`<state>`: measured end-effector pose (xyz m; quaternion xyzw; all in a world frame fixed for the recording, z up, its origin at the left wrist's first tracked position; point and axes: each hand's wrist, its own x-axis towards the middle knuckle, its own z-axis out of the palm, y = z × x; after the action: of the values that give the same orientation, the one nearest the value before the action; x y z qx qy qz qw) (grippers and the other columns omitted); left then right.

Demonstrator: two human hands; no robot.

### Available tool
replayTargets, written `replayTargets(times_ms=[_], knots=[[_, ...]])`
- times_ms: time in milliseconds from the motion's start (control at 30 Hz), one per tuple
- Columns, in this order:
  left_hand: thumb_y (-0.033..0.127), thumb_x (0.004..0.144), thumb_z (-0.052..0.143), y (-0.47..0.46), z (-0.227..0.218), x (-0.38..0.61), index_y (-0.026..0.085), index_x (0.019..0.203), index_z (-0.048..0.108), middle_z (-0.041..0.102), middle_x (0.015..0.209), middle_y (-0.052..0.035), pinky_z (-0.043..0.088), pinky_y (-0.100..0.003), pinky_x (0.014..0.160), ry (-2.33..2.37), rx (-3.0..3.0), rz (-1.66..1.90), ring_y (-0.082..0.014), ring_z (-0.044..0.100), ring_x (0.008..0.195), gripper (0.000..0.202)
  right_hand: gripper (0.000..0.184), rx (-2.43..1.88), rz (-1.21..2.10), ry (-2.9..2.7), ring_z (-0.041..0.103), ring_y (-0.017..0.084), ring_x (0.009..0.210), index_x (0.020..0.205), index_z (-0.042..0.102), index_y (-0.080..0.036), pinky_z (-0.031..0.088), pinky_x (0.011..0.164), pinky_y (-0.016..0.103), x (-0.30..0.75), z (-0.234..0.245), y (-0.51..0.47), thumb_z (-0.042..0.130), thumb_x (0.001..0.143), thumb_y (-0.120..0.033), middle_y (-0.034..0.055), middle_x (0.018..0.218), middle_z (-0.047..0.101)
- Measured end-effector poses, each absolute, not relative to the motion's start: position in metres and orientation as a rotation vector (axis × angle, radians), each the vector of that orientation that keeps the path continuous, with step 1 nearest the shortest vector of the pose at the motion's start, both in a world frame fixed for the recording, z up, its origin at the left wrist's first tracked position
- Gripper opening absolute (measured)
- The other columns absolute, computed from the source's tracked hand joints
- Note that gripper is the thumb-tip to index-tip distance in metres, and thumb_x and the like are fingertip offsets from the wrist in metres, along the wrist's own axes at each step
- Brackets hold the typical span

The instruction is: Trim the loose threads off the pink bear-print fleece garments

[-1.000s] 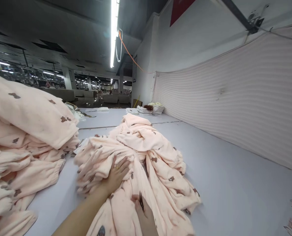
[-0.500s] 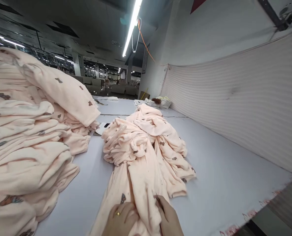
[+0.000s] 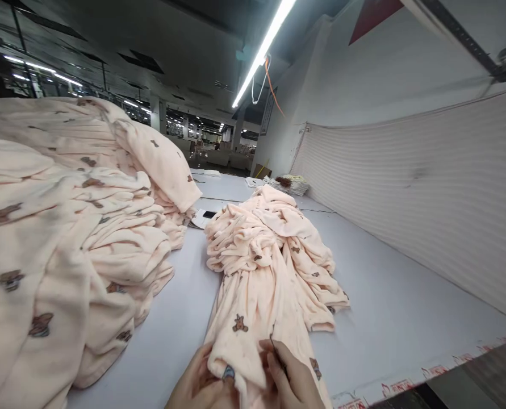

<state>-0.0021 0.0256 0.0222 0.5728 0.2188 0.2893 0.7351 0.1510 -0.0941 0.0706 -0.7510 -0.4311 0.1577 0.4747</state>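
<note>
A pale pink fleece garment point(image 3: 253, 295) with small bear prints lies bunched before me on the table, its near end folded up toward me. At that end, my left hand point(image 3: 204, 380) is closed around the cloth, some of its fingers hidden beneath the fold. Just right of it, my right hand point(image 3: 289, 375) grips slim dark thread snips point(image 3: 280, 359), their thin tip pointing away from me. The fingertips of this hand also touch the folded cloth. The snips' handles are mostly hidden in the palm.
A tall heap of the same pink fleece point(image 3: 86, 244) fills the left. Papers with a dark phone-like object point(image 3: 209, 215) lie behind the garment. Stacked cloth pieces point(image 3: 293, 184) sit at the far end. A striped curtain point(image 3: 406, 199) hangs along the right side of the white table point(image 3: 389, 318).
My left hand has turned and now holds the near end folded up, where before it lay over the cloth. The right hand stays close with the snips. The view has swung left.
</note>
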Motion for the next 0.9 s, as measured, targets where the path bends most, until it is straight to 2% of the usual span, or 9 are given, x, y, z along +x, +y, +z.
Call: replayTargets(times_ms=[100, 200, 267, 367, 433, 600, 700, 767, 900], knots=[[0.043, 0.068, 0.075, 0.030, 0.035, 0.002, 0.020, 0.120, 0.049, 0.066, 0.115, -0.0105, 0.044, -0.039, 0.096, 0.360, 0.944, 0.649, -0.0280, 0.060, 0.108, 0.062, 0.033, -1.894, 0.084, -1.109, 0.066, 0.021, 0.095, 0.110, 0.064, -0.027, 0.050, 0.083, 0.027, 0.139, 0.081, -0.094, 0.041, 0.092, -0.043, 0.0057, 0.105, 0.071], [0.037, 0.072, 0.072, 0.030, 0.045, 0.011, 0.020, 0.117, 0.049, 0.070, 0.098, -0.0072, 0.047, -0.036, 0.085, 0.437, 0.922, 0.597, -0.0242, 0.065, 0.091, 0.053, 0.029, -1.888, 0.008, -1.261, 0.067, 0.018, 0.078, 0.111, 0.061, -0.027, 0.051, 0.067, 0.024, 0.127, 0.080, -0.083, 0.045, 0.088, -0.034, 0.0042, 0.091, 0.068], [0.033, 0.073, 0.071, 0.030, 0.048, 0.014, 0.020, 0.112, 0.051, 0.070, 0.093, -0.0050, 0.047, -0.034, 0.082, 0.435, 0.917, 0.615, -0.0230, 0.065, 0.088, 0.046, 0.024, -1.929, 0.015, -1.348, 0.065, 0.017, 0.070, 0.103, 0.062, -0.026, 0.049, 0.060, 0.023, 0.124, 0.076, -0.075, 0.051, 0.083, -0.030, 0.0022, 0.084, 0.065], [0.024, 0.072, 0.066, 0.032, 0.048, 0.016, 0.020, 0.098, 0.057, 0.069, 0.093, -0.0028, 0.046, -0.031, 0.081, 0.416, 0.950, 0.697, -0.0225, 0.062, 0.092, 0.027, 0.008, -2.046, 0.110, -1.311, 0.062, 0.015, 0.062, 0.083, 0.059, -0.025, 0.046, 0.057, 0.021, 0.127, 0.075, -0.066, 0.052, 0.079, -0.022, -0.0022, 0.072, 0.063], [0.018, 0.072, 0.060, 0.036, 0.046, 0.016, 0.020, 0.093, 0.059, 0.068, 0.091, -0.0015, 0.045, -0.029, 0.078, 0.436, 1.006, 0.721, -0.0212, 0.060, 0.090, 0.021, 0.008, -2.036, 0.199, -1.287, 0.061, 0.014, 0.063, 0.082, 0.058, -0.024, 0.046, 0.058, 0.020, 0.132, 0.078, -0.065, 0.053, 0.077, -0.019, -0.0035, 0.070, 0.063], [0.015, 0.073, 0.052, 0.044, 0.038, 0.016, 0.020, 0.101, 0.058, 0.067, 0.097, -0.0025, 0.044, -0.031, 0.085, 0.397, 1.111, 0.669, -0.0213, 0.059, 0.094, 0.029, 0.025, -1.904, 0.094, -1.468, 0.066, 0.016, 0.079, 0.107, 0.061, -0.029, 0.048, 0.065, 0.022, 0.134, 0.091, -0.065, 0.051, 0.085, -0.030, 0.0003, 0.092, 0.065], [0.019, 0.076, 0.053, 0.043, 0.031, 0.018, 0.021, 0.101, 0.057, 0.066, 0.100, -0.0035, 0.044, -0.031, 0.087, 0.397, 1.176, 0.671, -0.0227, 0.059, 0.098, 0.026, 0.023, -1.972, -0.056, -1.515, 0.067, 0.016, 0.074, 0.104, 0.063, -0.030, 0.048, 0.062, 0.023, 0.130, 0.091, -0.063, 0.044, 0.090, -0.032, 0.0007, 0.089, 0.066], [0.021, 0.077, 0.053, 0.041, 0.027, 0.019, 0.021, 0.103, 0.056, 0.065, 0.100, -0.0050, 0.045, -0.031, 0.085, 0.448, 1.256, 0.739, -0.0231, 0.059, 0.097, 0.026, 0.022, -2.011, -0.116, -1.475, 0.067, 0.017, 0.071, 0.103, 0.062, -0.029, 0.048, 0.059, 0.023, 0.128, 0.087, -0.063, 0.047, 0.089, -0.035, 0.0004, 0.086, 0.067], [0.023, 0.079, 0.055, 0.040, 0.031, 0.017, 0.022, 0.123, 0.049, 0.057, 0.122, -0.0095, 0.039, -0.033, 0.096, 0.593, 1.420, 0.962, -0.0243, 0.053, 0.111, 0.044, 0.019, -2.129, -0.228, -1.451, 0.066, 0.016, 0.060, 0.097, 0.060, -0.028, 0.044, 0.050, 0.022, 0.135, 0.079, -0.063, 0.053, 0.079, -0.029, -0.0012, 0.077, 0.066]])
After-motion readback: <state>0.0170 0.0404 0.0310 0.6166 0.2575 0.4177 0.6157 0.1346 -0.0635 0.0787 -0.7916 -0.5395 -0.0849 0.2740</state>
